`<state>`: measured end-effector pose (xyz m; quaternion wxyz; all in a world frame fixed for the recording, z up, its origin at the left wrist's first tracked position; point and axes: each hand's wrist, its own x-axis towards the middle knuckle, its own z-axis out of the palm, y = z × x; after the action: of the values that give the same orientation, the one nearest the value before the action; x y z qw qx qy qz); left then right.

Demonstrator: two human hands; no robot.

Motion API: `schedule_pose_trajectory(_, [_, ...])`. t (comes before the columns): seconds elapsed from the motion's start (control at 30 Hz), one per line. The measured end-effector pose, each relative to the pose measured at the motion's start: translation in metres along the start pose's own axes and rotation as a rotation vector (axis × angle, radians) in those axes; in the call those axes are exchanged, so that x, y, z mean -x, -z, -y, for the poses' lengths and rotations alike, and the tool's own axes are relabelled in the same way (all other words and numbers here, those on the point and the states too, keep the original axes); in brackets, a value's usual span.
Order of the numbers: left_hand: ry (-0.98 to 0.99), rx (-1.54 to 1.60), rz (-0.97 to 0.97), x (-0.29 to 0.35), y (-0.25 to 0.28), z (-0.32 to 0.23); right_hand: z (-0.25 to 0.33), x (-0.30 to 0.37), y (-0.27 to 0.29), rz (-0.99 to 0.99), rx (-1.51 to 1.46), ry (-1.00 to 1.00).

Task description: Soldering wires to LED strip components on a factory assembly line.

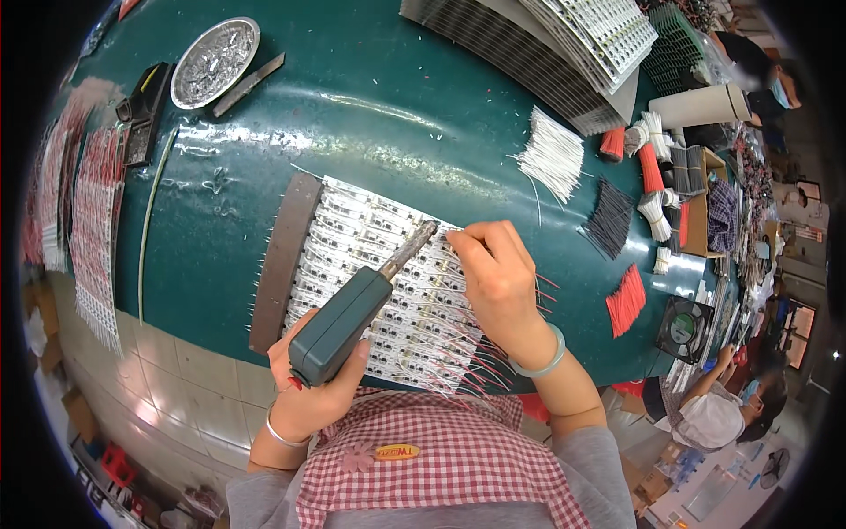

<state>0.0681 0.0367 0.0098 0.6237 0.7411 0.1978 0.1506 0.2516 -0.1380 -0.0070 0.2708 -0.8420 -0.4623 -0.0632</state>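
My left hand [310, 398] grips a dark green soldering gun [342, 324], its metal barrel slanting up and right. The tip is over the upper right corner of a white panel of small circuit boards [342, 236], close to my right fingertips. My right hand [499, 280] is closed in a pinch at that panel's edge; whatever lies between the fingertips is too small to make out. Thin red and white wires [449, 339] stick out from the panel's right side. A brown bar [287, 256] lies along its left edge.
Bundles of white wires [552, 154], black wires [606, 219] and red wires [627, 301] lie to the right. Stacked panels [586, 44] stand at the back. Far left are a metal bowl of scraps [214, 63] and wired panels [95, 216]. Another person [709, 414] sits at right.
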Motion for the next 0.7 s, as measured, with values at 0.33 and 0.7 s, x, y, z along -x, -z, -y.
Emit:
schedule_pose_trajectory(0.33, [0.015,-0.023,0.002,-0.0011,-0.0020,0.0005,-0.0038,0.0001,-0.0019,0.010,-0.027,-0.003])
schedule_pose_trajectory(0.7, [-0.061,-0.120,0.024,0.0000,-0.0003,0.0067,-0.0012,-0.0012,-0.0014,0.033,0.019,0.001])
